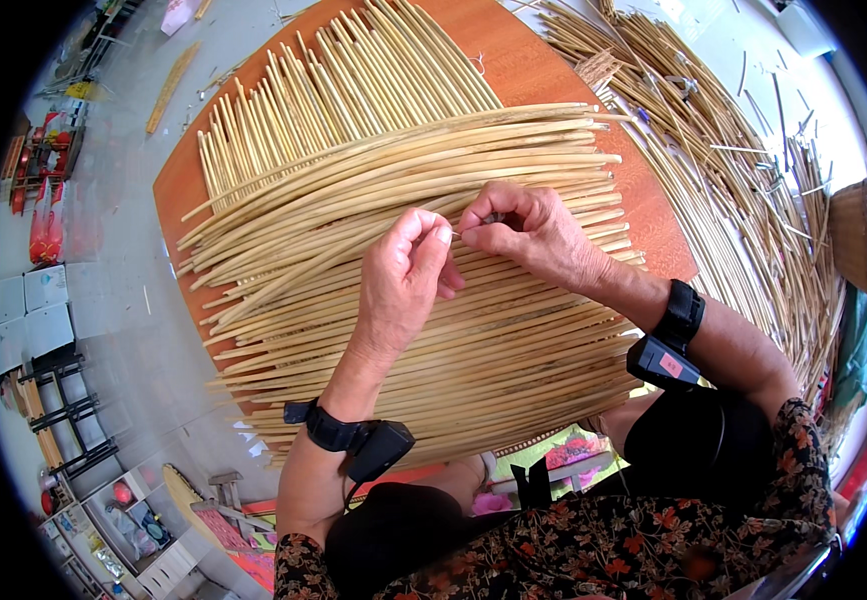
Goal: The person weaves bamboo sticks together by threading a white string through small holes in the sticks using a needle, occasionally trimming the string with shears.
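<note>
My left hand (408,270) and my right hand (523,235) meet over a layer of straw-coloured stalks (473,350), both with thumb and forefinger pinched. A short, thin, pale strand seems to pass between the two fingertips, too fine to name. The stalks lie side by side, running left to right across an orange-brown board (668,235) and down toward my lap. Looser stalks (373,165) lie on top of that layer, just beyond my hands. Farther off, another row of stalks (353,80) points away from me. Each of my wrists wears a black strap with a small box.
A big heap of loose stalks (713,150) covers the floor on the right, with a wicker basket (856,238) beyond it. At the left stand pale boxes (28,305) and red packages (47,220). An open drawer unit (123,535) is at the lower left.
</note>
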A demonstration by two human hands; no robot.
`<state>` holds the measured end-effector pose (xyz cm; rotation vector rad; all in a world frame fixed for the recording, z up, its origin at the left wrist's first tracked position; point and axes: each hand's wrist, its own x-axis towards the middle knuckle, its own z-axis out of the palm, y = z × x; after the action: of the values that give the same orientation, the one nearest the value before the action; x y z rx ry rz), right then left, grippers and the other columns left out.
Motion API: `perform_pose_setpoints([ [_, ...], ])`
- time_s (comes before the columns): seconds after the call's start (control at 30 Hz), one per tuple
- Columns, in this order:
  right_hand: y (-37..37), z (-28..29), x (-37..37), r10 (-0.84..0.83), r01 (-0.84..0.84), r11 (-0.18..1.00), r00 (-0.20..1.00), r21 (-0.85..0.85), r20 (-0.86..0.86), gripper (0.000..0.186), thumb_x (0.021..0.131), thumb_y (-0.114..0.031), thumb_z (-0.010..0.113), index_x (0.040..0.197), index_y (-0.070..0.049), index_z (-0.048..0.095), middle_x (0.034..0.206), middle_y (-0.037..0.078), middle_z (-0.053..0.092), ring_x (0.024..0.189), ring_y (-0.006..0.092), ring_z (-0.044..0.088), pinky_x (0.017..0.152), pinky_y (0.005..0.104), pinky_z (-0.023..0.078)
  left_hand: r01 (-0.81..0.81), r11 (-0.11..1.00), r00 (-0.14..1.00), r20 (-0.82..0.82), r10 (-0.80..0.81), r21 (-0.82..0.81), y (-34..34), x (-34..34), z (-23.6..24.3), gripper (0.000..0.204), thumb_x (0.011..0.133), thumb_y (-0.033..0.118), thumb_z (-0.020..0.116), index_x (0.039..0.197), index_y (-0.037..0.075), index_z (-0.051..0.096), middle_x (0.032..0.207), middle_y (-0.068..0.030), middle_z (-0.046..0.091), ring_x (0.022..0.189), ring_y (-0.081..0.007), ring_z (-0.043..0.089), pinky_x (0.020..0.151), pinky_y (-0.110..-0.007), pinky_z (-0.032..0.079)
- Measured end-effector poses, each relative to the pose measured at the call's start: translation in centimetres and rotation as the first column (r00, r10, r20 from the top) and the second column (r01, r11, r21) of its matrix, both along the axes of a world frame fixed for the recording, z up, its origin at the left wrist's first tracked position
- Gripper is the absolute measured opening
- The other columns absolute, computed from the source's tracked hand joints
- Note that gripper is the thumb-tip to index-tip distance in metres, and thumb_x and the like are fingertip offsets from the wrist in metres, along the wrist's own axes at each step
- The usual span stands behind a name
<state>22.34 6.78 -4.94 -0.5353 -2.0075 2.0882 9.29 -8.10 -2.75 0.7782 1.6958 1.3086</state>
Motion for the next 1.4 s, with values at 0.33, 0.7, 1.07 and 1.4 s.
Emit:
perform_pose_setpoints([
  [0.33,0.02,0.06,0.04,0.006,-0.006,1.0,1.0,-0.025,0.001,0.012,0.092,-0.016,0.07,0.095,-0.004,0.071,0.084,-0.002,0.064,0.076,0.003,0.054,0.069,0.0223,0.047,0.025,1.0,1.0,0.003,-0.025,-0.01,0.32,0.01,-0.01,0.019,0.103,0.019,0.052,0.096,0.002,0.056,0.071,-0.0027,0.056,0.059,-0.0093,0.059,0.051,-0.021,0.05],
  [0.7,0.11,0.57,0.1,0.019,-0.019,0.999,1.0,-0.029,0.01,0.009,0.092,-0.013,0.068,0.093,-0.004,0.068,0.084,-0.003,0.064,0.078,0.0022,0.054,0.07,0.0217,0.046,0.028,0.999,0.99,0.139,-0.031,0.023,0.31,-0.03,-0.27,0.021,0.104,0.021,0.05,0.095,0.003,0.057,0.076,-0.0033,0.056,0.06,-0.0105,0.06,0.051,-0.023,0.051],
  [1.07,0.17,0.51,0.12,-0.005,0.004,0.998,1.0,-0.068,-0.008,0.01,0.09,-0.011,0.063,0.094,-0.002,0.065,0.083,-0.001,0.062,0.079,0.004,0.054,0.07,0.0226,0.046,0.016,0.996,0.981,0.19,-0.031,0.082,0.14,0.1,-0.39,0.011,0.101,0.013,0.055,0.101,0.002,0.058,0.083,-0.0033,0.062,0.067,-0.0102,0.063,0.058,-0.023,0.055],
  [1.4,0.3,0.72,0.26,0.033,-0.033,0.999,0.999,-0.033,0.015,0.007,0.092,-0.01,0.064,0.094,-0.004,0.064,0.083,-0.004,0.061,0.076,0.0022,0.052,0.068,0.0206,0.044,0.009,0.998,0.998,0.065,-0.013,0.064,0.29,0.19,0.06,0.008,0.098,0.009,0.059,0.101,0.001,0.06,0.079,-0.0025,0.063,0.065,-0.0079,0.063,0.056,-0.021,0.053],
])
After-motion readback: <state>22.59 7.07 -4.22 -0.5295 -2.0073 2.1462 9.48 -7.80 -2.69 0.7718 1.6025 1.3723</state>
